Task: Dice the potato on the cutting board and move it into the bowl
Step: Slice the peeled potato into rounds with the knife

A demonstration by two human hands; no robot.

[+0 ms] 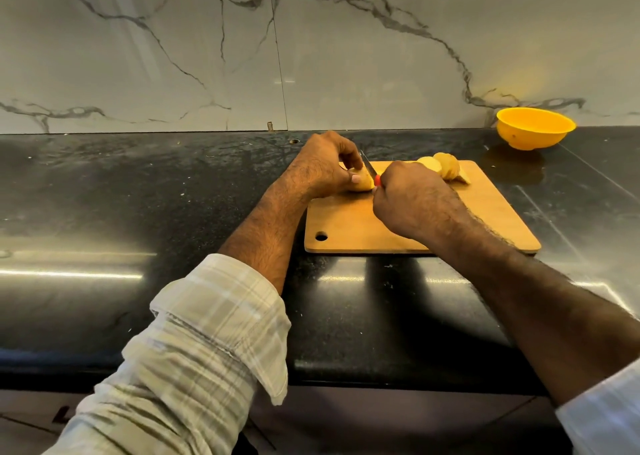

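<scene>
While the left hand point(325, 168) pinches a potato piece point(360, 183) on the cutting board point(485, 212), the right hand's point(408, 201) grip clasps the knife point(370, 167).

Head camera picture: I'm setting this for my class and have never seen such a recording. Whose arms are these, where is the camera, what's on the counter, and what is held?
No machine here: a person wears one camera on the head, looking down at their own arms. The left hand steadies a potato piece on the wooden cutting board. The right hand grips a red-handled knife, blade on that piece. More potato pieces lie at the board's far side. A yellow bowl stands apart on the black counter.
</scene>
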